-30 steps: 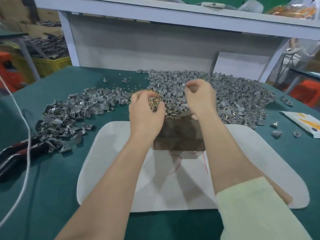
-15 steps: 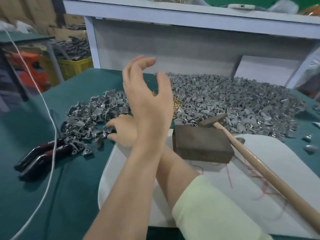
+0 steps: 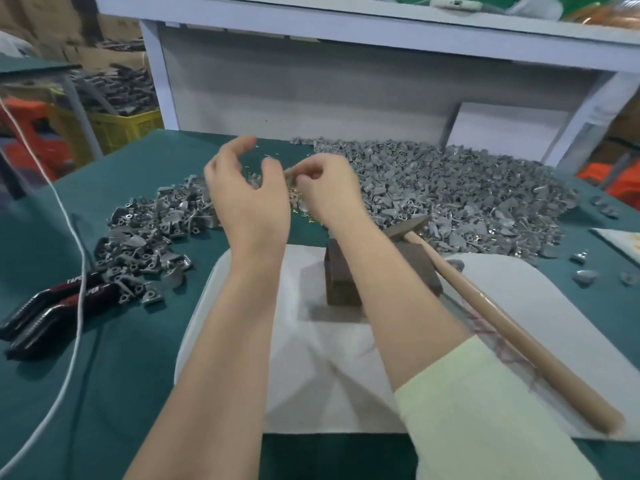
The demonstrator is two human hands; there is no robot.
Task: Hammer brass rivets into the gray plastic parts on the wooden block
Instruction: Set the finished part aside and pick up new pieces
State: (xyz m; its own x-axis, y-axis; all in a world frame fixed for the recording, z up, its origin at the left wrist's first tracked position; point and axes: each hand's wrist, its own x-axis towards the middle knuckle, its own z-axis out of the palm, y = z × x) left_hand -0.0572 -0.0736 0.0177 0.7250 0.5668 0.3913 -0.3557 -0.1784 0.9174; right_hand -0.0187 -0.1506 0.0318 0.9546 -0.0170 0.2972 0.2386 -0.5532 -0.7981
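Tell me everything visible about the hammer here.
The hammer lies unheld. Its dull gray metal head sits at the wooden block's far right corner, beside the pile of gray plastic parts, partly hidden by the right forearm. The long, smooth, pale wooden handle runs diagonally toward the near right across the white mat.

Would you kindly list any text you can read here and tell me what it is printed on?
"TAPER": on the nearer black-and-red tool handle.
"TAPE": on the farther handle; the white cord crosses the rest.
The white packet at the right edge: print too blurred to read.
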